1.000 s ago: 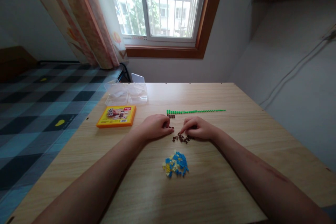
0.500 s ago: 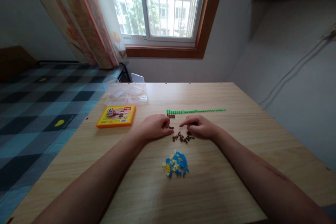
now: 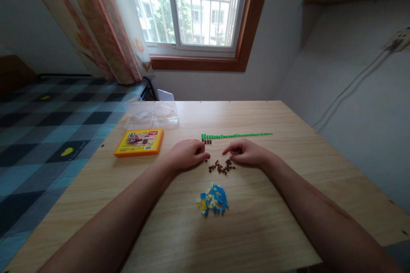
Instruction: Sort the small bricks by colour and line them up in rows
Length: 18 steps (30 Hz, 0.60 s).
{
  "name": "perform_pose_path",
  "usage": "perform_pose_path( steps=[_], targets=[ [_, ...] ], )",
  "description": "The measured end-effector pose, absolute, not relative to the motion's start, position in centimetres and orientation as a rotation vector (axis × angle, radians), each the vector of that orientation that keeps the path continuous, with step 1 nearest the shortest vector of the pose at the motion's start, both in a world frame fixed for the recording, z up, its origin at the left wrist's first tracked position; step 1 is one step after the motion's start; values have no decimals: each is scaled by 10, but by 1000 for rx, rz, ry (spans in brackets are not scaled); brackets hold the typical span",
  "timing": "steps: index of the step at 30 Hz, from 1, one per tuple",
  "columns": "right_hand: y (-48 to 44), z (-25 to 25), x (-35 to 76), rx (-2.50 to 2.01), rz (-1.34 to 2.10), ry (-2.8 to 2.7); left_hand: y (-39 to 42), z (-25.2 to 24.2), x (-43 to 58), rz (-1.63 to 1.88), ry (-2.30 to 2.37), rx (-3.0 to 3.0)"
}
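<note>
Left hand (image 3: 185,153) curled, thumb and fingertips close together by a loose brown piece, can't tell if gripping anything; right hand (image 3: 250,152) with index finger out, others curled, grip can't be told; brown pieces (image 3: 220,169) heaped between hands, slightly nearer the body; short brown row (image 3: 206,141) just beyond left fingertips; green row (image 3: 224,136) beyond both hands; blue-and-yellow pile (image 3: 220,196) bodyward of both; yellow box (image 3: 139,143) left of left hand.

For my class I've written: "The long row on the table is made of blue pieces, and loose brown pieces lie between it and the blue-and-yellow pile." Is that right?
Not quite: the long row is green, not blue, as the head view shows. Loose brown pieces do lie between it and the blue-and-yellow pile.
</note>
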State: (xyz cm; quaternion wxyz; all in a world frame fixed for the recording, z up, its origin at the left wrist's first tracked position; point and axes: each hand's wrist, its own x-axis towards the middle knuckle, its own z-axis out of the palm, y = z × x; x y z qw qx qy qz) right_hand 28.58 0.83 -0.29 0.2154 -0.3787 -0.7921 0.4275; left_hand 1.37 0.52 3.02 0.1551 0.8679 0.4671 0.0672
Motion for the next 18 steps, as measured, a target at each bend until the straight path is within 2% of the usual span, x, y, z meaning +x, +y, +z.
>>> perform_pose_path(
  steps=[18],
  targets=[
    [10,-4,281,-1090,969,-2229,7,32,9,179,1276,2453]
  ],
)
